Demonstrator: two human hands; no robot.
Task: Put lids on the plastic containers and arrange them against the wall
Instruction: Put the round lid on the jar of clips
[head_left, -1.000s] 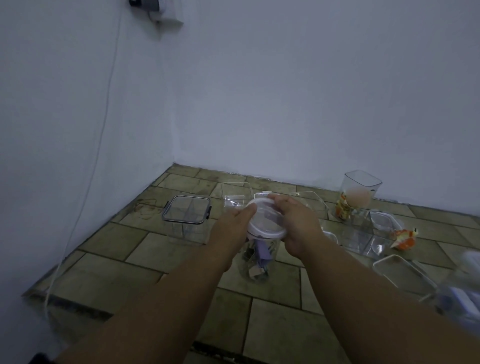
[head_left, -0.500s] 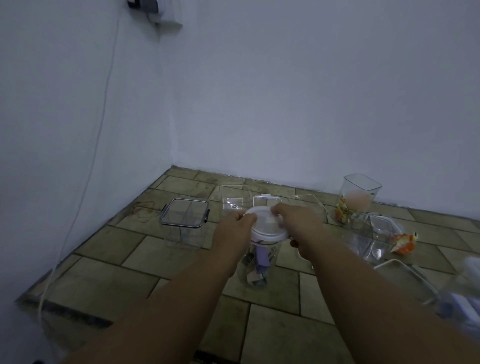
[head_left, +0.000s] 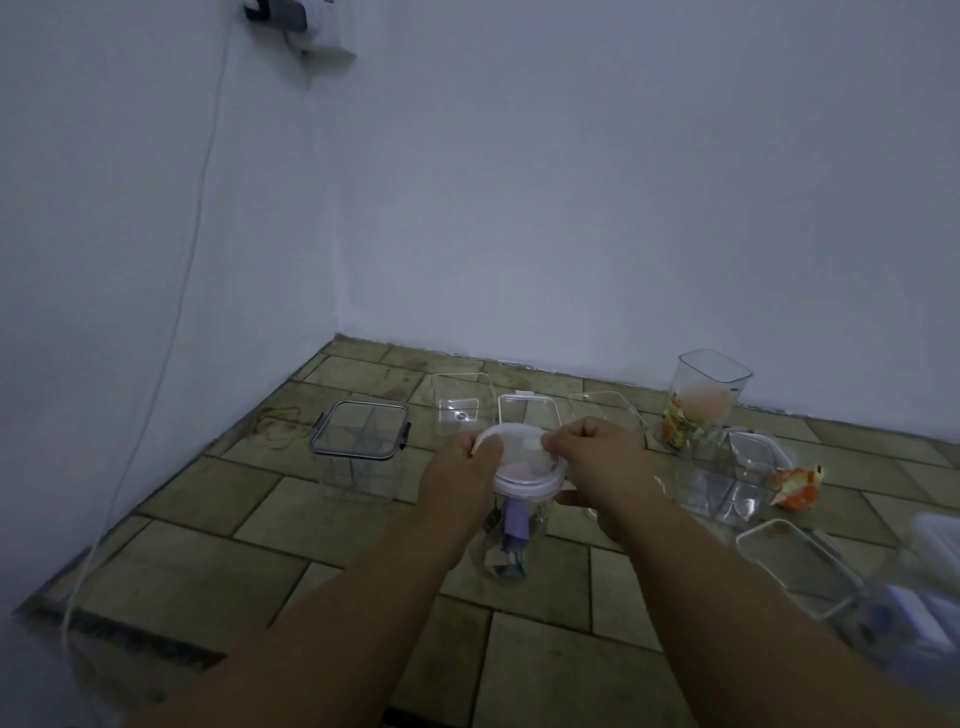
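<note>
**Change since the frame a second prior:** the round lid (head_left: 519, 462), then held tilted above the jar, had come down almost level onto the mouth of the round clear jar (head_left: 506, 545). Both hands had dropped with it.

**Left hand** (head_left: 460, 480): fingers curled on the lid's left rim, holding it.

**Right hand** (head_left: 597, 462): fingers bent over the far right rim, thumb at the near edge, holding the same lid. Whether the lid was seated all round could not be told, as knuckles hid the far side.

**Location of item:** the jar stood on the tiled floor (head_left: 260, 525), holding purple pieces, well apart from the back wall (head_left: 571, 208).

**Hazards, as judged:**
- Uneven pressing could cock the lid and leave one side proud.
- A hard push off-centre could tip the light jar, since neither hand steadied its body.
- Carrying it by a half-closed lid could drop it.

**Edges and room:**
- Three open clear containers stood close behind the hands, the leftmost (head_left: 462, 402) nearest the corner.
- A lidded square container (head_left: 361, 434) sat to the left.
- A tall open container (head_left: 711, 384) stood near the wall at right.
- A loose flat lid (head_left: 789, 558) and orange wrappers (head_left: 797, 486) lay to the right.
- The bare strip along the wall's foot lay behind that row, so the jar would have to pass over or around it.
- A white cable (head_left: 182, 270) ran down the left wall.
</note>
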